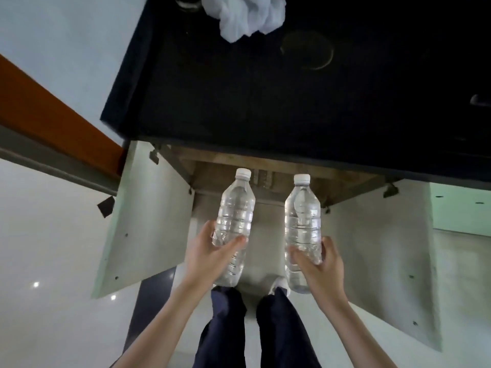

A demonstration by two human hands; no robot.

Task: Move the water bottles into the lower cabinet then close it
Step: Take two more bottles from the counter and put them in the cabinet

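Gripping first bottle (235,219) in left hand (210,251), second bottle (301,216) in right hand (318,261), fingers curled round each, before open lower cabinet (148,208) under black countertop (239,102) with white cloth (244,14), over pale floor (53,235).

- Home kitchen, by the look of it: dark worktop (239,88) up top, crumpled white cloth (244,14) on it.
- Underneath, lower cabinet (268,235), doors (143,213) swung wide, hinges showing.
- Glossy pale floor (47,235).

White cloth (247,14) cropped by the far edge. Cabinet interior (265,166) mostly hidden under the dark countertop (239,102). Left hand (210,256) covers part of the left bottle (235,208). Right bottle (301,221) base overlaps a shoe (279,285). Handle (481,100) cut off at the right edge.
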